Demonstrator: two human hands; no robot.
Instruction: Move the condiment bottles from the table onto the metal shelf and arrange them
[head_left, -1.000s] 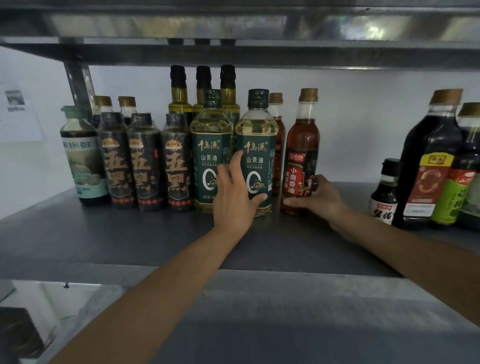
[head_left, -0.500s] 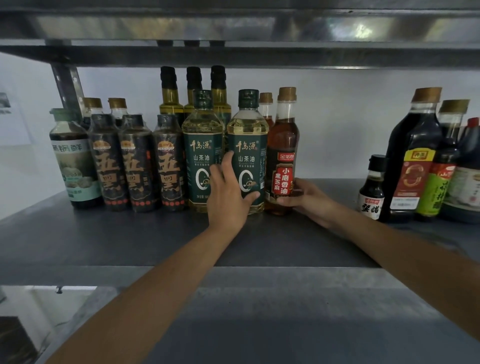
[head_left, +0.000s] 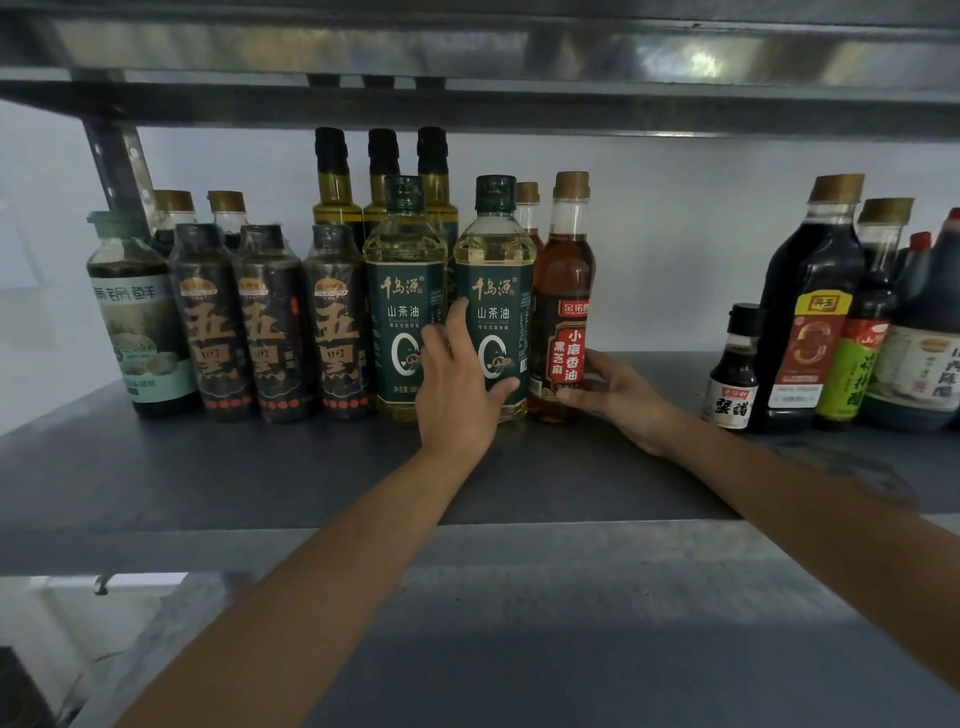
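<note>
On the metal shelf (head_left: 260, 467), most bottles stand arranged; my left hand (head_left: 457, 389) cups the tea-oil bottle (head_left: 493, 301), my right hand (head_left: 618, 400) grips the sesame-oil bottle (head_left: 563, 312) for final alignment.

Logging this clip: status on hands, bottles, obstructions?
Left hand on green-label oil bottle. Right hand gripping sesame oil bottle, upright on metal shelf, against the row. Nothing in the way.
</note>
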